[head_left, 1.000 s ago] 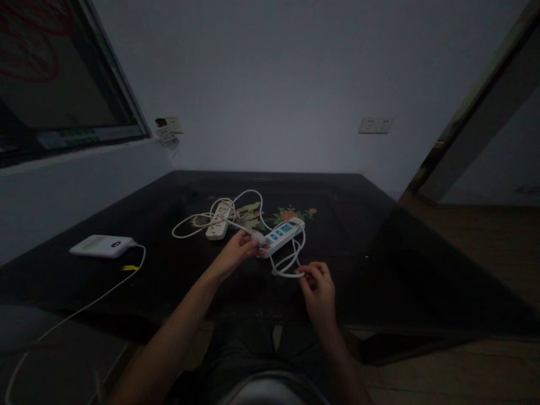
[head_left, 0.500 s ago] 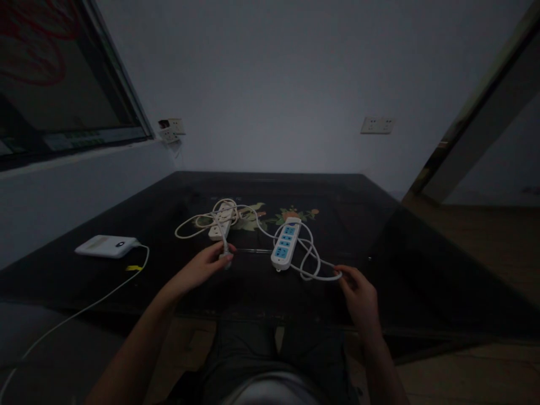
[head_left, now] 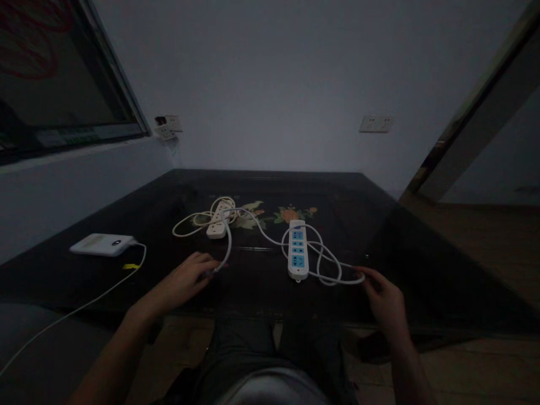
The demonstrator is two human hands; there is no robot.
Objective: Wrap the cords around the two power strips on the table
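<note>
A white power strip with blue sockets [head_left: 298, 247] lies on the dark table, its grey-white cord [head_left: 262, 230] looped around and under it. My left hand [head_left: 192, 277] is closed on one end of that cord, near the table's front; the plug there is mostly hidden by the fingers. Pinched in my right hand [head_left: 382, 295] is a bend of the same cord, to the right of the strip. Farther back on the left rests a second, all-white power strip [head_left: 216, 227], with its cream cord [head_left: 185, 229] coiled over it.
A white power bank [head_left: 102, 244] with a thin cable [head_left: 101, 293] lies at the table's left, beside a yellow scrap [head_left: 131, 266]. Wall sockets [head_left: 377, 124] are on the back wall. Painted flowers [head_left: 289, 215] decorate the dark tabletop [head_left: 261, 188].
My left hand has drawn the cord end left and nearer to me, off the all-white strip's front. My right hand moved right with its bend, and the blue-socket strip shifted right and turned straighter.
</note>
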